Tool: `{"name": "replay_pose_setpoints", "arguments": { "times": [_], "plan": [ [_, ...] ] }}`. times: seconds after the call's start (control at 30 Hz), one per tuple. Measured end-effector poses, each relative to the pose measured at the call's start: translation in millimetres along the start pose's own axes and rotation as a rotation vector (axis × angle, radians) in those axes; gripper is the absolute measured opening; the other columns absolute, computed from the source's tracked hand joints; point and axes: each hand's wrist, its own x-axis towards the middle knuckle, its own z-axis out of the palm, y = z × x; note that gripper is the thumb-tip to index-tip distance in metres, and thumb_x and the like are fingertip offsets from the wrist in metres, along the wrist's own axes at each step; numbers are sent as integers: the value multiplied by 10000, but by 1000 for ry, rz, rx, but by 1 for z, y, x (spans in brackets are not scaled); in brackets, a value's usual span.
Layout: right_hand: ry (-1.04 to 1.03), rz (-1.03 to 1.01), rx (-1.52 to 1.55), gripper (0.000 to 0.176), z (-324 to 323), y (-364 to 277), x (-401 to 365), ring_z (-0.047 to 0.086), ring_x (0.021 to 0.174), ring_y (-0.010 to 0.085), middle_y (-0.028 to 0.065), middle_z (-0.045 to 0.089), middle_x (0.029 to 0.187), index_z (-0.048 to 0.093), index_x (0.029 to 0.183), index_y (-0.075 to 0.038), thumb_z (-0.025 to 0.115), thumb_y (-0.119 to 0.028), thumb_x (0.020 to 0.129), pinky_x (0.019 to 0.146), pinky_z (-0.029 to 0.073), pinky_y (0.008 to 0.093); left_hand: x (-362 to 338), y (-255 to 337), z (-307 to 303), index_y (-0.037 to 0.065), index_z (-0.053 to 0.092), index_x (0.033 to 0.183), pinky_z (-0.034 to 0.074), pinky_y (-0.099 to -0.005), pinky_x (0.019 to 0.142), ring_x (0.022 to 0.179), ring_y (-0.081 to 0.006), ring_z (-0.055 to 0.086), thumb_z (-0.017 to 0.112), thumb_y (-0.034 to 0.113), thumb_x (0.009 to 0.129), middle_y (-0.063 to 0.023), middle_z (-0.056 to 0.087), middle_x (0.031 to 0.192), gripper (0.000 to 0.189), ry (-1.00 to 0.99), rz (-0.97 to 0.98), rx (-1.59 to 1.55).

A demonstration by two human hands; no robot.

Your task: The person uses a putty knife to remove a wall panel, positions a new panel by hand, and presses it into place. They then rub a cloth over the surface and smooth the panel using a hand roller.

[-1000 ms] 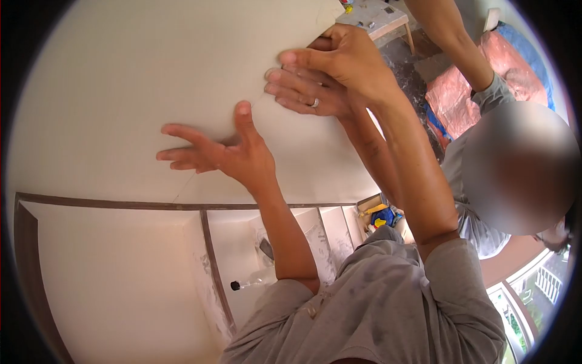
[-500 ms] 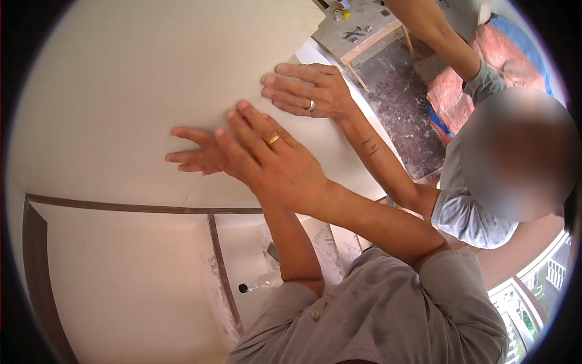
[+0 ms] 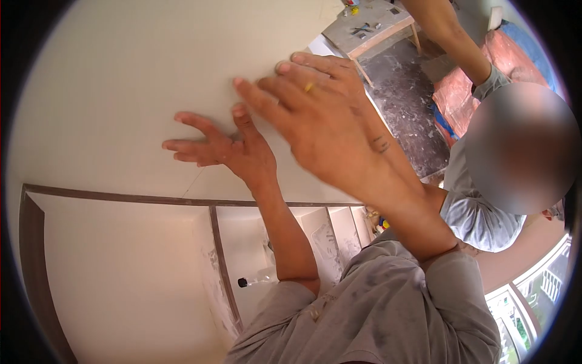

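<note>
A broad cream panel (image 3: 121,103) fills the upper left, with a thin dark line running across it near its brown edge strip. My left hand (image 3: 227,145) lies on it, fingers spread and thumb out, holding nothing. Up and to the right, my right hand (image 3: 321,121) wears a gold ring and is slightly blurred; its fingers are apart over the panel, with nothing in them. It covers most of a co-worker's hand (image 3: 330,62), whose fingertips show just beyond mine by the panel's right edge.
Below the panel, white compartments (image 3: 127,267) with brown edging hold a clear bottle with a black cap (image 3: 244,282). The co-worker in a grey shirt (image 3: 479,221) stands close on the right. Behind are a table (image 3: 388,24) with small items, a stained dark floor (image 3: 409,97) and an orange-and-blue tarp (image 3: 454,91).
My right hand has lifted off my left hand and moved up and right, now overlapping the co-worker's hand. My left hand stays in nearly the same place, its thumb now showing.
</note>
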Motion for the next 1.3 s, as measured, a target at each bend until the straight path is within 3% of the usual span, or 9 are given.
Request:
{"name": "replay_pose_setpoints", "arguments": {
  "times": [0.1,0.2,0.4,0.57,0.73,0.9,1.0,1.2,1.3],
  "plan": [
    [56,-112,-50,383,-6,25,17,600,949,256,77,629,1034,710,1135,-82,598,-36,772,769,515,415,-1,30,-31,258,105,1607,50,-768,1069,1463,-543,-134,663,655,840,-277,-168,1613,1028,-54,-94,-210],
    [62,-137,-96,331,-3,32,11,573,1020,263,39,632,1091,707,1119,-87,630,-114,798,856,505,396,3,33,-28,265,116,1605,45,-744,1096,1470,-534,-115,663,670,831,-273,-155,1617,1030,-34,-125,-204],
    [31,-105,-41,457,37,-18,-36,496,1324,349,224,523,1388,600,1228,75,598,-130,819,1073,450,421,5,29,-16,276,121,1604,46,-769,1074,1462,-555,-117,688,709,777,-262,-155,1623,1093,56,-116,-251],
    [150,-17,-301,496,57,-40,-31,489,1337,387,278,455,1446,521,1319,84,563,-188,906,1035,485,423,11,19,-11,274,140,1602,54,-754,1086,1466,-546,-110,696,703,775,-260,-137,1626,1085,107,-59,-218],
    [256,133,-478,774,73,-55,-19,545,1226,273,225,484,1357,220,1594,-228,488,-596,968,966,508,361,15,10,-15,272,158,1599,61,-740,1098,1471,-537,-103,703,696,773,-258,-118,1629,1077,115,-26,-198],
    [168,125,-498,753,61,-58,-16,547,1188,305,216,509,1330,212,1595,-296,489,-594,961,922,519,405,19,2,-17,270,177,1597,69,-726,1110,1476,-529,-97,710,689,771,-256,-100,1633,1069,118,9,-184],
    [314,234,-440,750,78,-71,-10,531,1216,329,206,530,1326,212,1597,-276,502,-555,965,928,510,432,20,-6,-21,269,188,1595,73,-717,1117,1479,-523,-93,715,685,769,-255,-89,1635,1064,120,37,-165],
    [1,-45,-402,513,44,-35,-37,483,1312,358,202,536,1368,517,1409,-90,549,-310,946,1039,417,470,18,-6,-15,267,211,1592,83,-700,1131,1485,-513,-85,724,677,767,-253,-68,1639,1055,93,93,-111],
    [59,13,-141,408,29,3,-46,460,1348,342,173,529,1394,595,1266,-17,551,-196,902,1098,363,490,17,3,-32,272,243,1585,74,-714,1121,1480,-522,-90,711,685,775,-270,-71,1632,1022,1,127,-81]
  ]
}}
